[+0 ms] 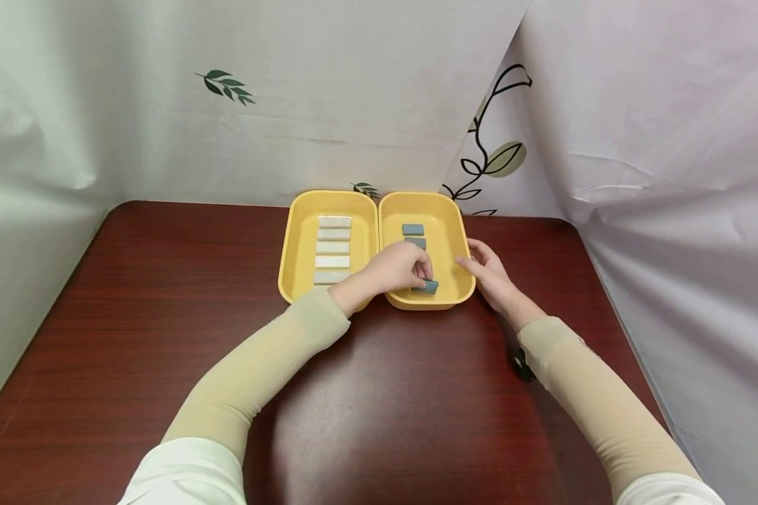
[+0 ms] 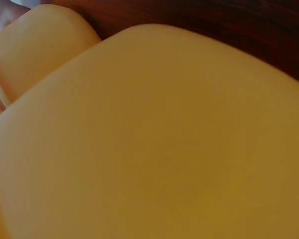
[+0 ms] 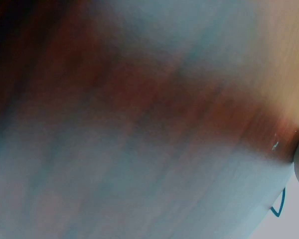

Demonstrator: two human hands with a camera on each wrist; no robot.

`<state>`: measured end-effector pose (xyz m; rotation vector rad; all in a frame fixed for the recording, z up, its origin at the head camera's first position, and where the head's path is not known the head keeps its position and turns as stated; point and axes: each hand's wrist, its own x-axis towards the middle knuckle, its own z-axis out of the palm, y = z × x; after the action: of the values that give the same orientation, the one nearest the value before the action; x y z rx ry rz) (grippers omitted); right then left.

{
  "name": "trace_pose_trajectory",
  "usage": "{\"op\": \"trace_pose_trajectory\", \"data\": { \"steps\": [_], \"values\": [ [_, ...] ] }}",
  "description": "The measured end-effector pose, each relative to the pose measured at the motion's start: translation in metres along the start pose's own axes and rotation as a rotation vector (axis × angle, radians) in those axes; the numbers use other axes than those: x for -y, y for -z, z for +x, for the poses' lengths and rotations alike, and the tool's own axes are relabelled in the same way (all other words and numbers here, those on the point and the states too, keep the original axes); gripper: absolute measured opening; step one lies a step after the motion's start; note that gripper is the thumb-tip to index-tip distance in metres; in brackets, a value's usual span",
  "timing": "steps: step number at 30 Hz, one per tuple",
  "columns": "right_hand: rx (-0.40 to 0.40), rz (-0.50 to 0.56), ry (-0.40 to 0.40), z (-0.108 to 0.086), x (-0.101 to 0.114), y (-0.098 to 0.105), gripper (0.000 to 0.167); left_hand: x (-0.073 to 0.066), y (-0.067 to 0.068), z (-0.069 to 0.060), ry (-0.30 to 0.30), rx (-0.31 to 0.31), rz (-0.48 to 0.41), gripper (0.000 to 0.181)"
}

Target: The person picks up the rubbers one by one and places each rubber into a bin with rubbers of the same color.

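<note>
In the head view, my left hand [image 1: 396, 268] reaches over the right yellow tray [image 1: 460, 231] and pinches a small blue-grey block [image 1: 431, 288] near the tray's front. Two more blocks of that colour, one at the back [image 1: 413, 229] and one partly covered [image 1: 416, 243], lie farther in. My hand hides part of the tray floor. My right hand [image 1: 494, 277] grips the tray's right side, thumb over the rim and fingers outside. Yellow tray walls [image 2: 154, 134] fill most of the left wrist view.
The left yellow tray [image 1: 286, 252] touches the right one and holds a column of several whitish strips [image 1: 333, 247]. Both stand at the back of the dark red table [image 1: 379, 393], close to a patterned curtain [image 1: 328, 112]. A small black object [image 1: 523, 366] shows by the right forearm.
</note>
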<state>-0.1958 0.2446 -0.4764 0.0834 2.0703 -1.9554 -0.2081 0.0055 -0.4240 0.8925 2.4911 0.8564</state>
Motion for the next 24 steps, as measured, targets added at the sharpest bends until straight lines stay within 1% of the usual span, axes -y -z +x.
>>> {"op": "trace_pose_trajectory", "data": {
  "steps": [2,8,10,15,24],
  "values": [
    [0.003,0.002,0.002,0.000,0.000,0.000,0.062,0.000,-0.002,0.001,0.007,-0.007,0.028,0.008],
    [0.008,0.003,-0.002,-0.001,0.001,0.000,0.062,0.000,-0.009,0.000,0.011,-0.025,0.151,0.008],
    [0.005,0.000,-0.004,-0.001,0.001,0.000,0.062,0.000,-0.010,-0.001,0.013,-0.030,0.177,0.008],
    [0.003,-0.005,-0.002,-0.001,0.002,0.000,0.062,-0.001,-0.012,-0.001,0.026,-0.033,0.202,0.009],
    [0.002,-0.002,0.000,0.000,0.001,0.000,0.061,-0.005,-0.011,-0.003,0.070,-0.012,0.247,0.012]
  ]
}}
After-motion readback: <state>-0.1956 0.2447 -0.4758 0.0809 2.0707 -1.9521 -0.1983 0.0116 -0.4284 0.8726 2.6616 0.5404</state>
